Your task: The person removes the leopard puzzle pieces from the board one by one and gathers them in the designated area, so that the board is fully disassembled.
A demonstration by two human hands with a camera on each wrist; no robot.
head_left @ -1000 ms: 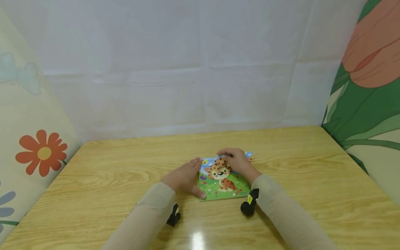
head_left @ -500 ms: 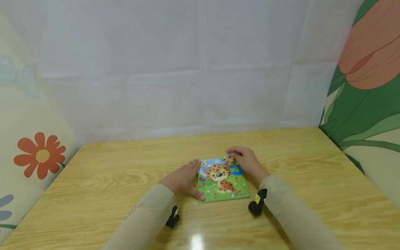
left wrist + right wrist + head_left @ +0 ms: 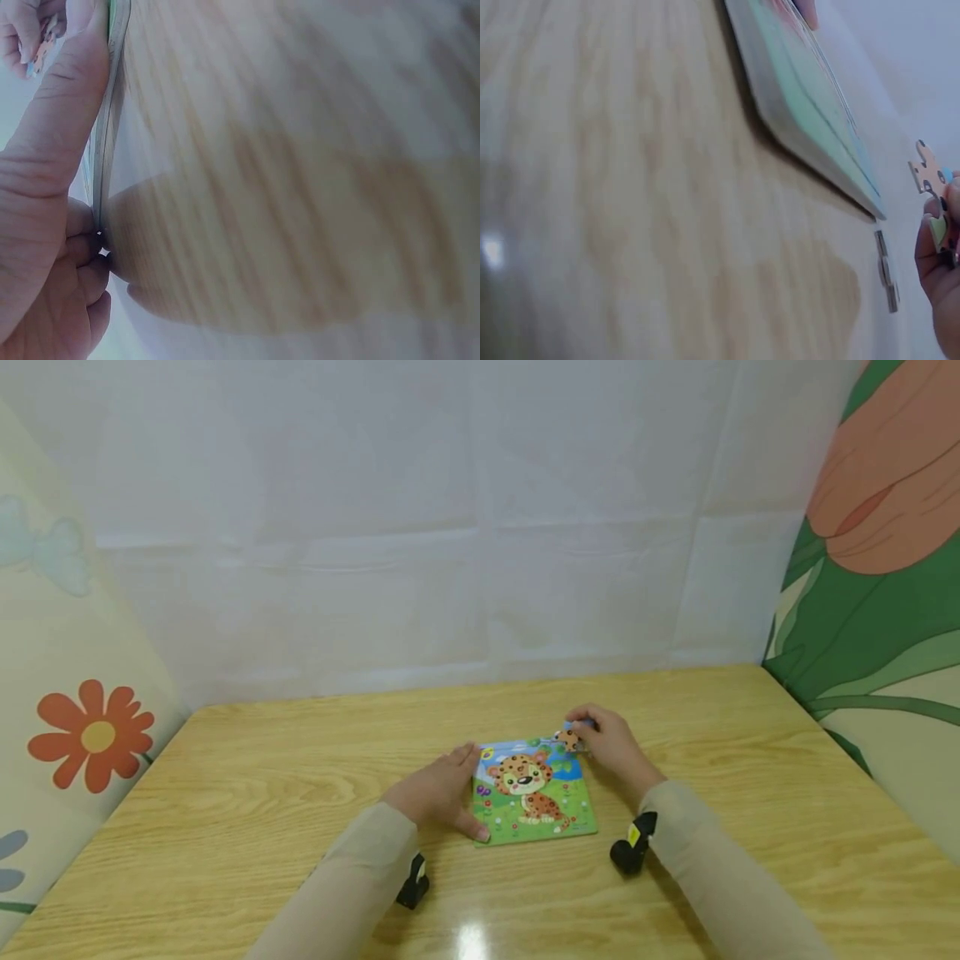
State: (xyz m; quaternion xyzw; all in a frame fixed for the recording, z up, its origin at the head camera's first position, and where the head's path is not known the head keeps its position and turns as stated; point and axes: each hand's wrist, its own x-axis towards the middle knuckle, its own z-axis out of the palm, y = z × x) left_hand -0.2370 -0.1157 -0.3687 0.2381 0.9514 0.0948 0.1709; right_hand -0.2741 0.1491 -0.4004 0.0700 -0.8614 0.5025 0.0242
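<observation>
A square puzzle board point(image 3: 525, 806) with a picture of a spotted leopard cub lies flat on the table. My left hand point(image 3: 437, 793) holds its left edge, thumb at the near corner and fingers toward the far one. In the left wrist view the thumb point(image 3: 56, 112) runs along the board's edge point(image 3: 109, 112). My right hand point(image 3: 611, 743) pinches a spotted jigsaw piece point(image 3: 567, 740) at the board's far right corner. The right wrist view shows that piece point(image 3: 928, 174) raised off the table, partly covered by the fingers.
In the right wrist view, thin flat pieces point(image 3: 886, 270) lie on the table beyond the board's corner. A white sheet point(image 3: 420, 527) hangs behind the wooden table point(image 3: 300, 760). Flower-painted panels point(image 3: 82, 827) stand at both sides. Black wrist cameras point(image 3: 632, 843) hang below the sleeves.
My right hand has moved right, off the board's upper part to its far right corner, carrying the jigsaw piece. More of the leopard picture now shows. The left hand stays at the left edge.
</observation>
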